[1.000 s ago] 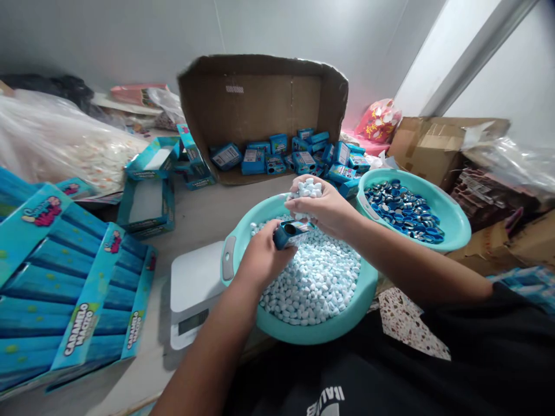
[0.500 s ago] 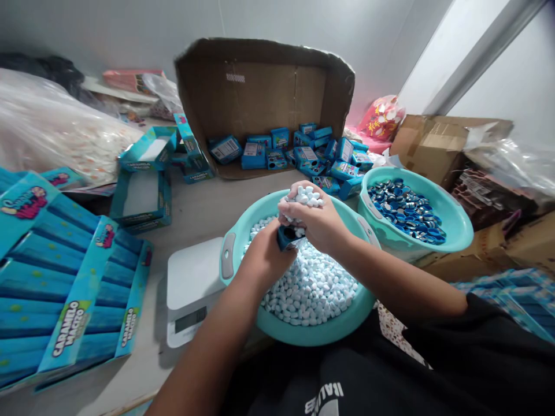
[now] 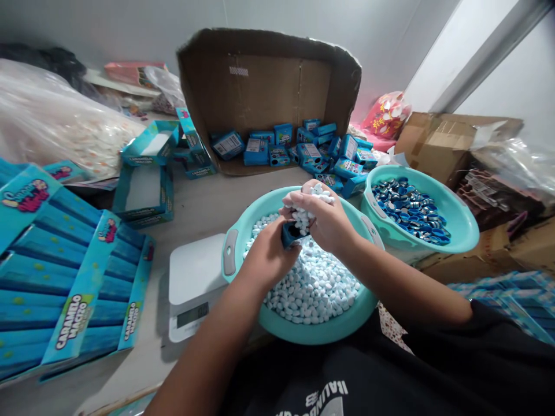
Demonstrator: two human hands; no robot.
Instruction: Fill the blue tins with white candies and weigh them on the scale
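My left hand (image 3: 273, 254) is closed round a small dark blue box (image 3: 291, 233), held with its open end up above a turquoise basin (image 3: 329, 334). Cupped just over that box, my right hand (image 3: 329, 219) holds a heap of small pale candies (image 3: 302, 219). Some of them spill from the palm toward the opening. Loose white candies (image 3: 307, 289) of the same kind fill the basin below. How full the box is cannot be made out.
A white scale (image 3: 197, 271) stands left of the basin, beside blue display boxes (image 3: 82, 289). Behind, a cardboard box (image 3: 269, 86) lies on its side with small blue boxes (image 3: 310, 155). A second basin (image 3: 463, 231) at right contains blue and silver pieces (image 3: 410, 211).
The candies in my right hand have slid lower, toward the box opening. The right palm is tipped a bit more, while my left hand keeps its hold. The view has shifted slightly.
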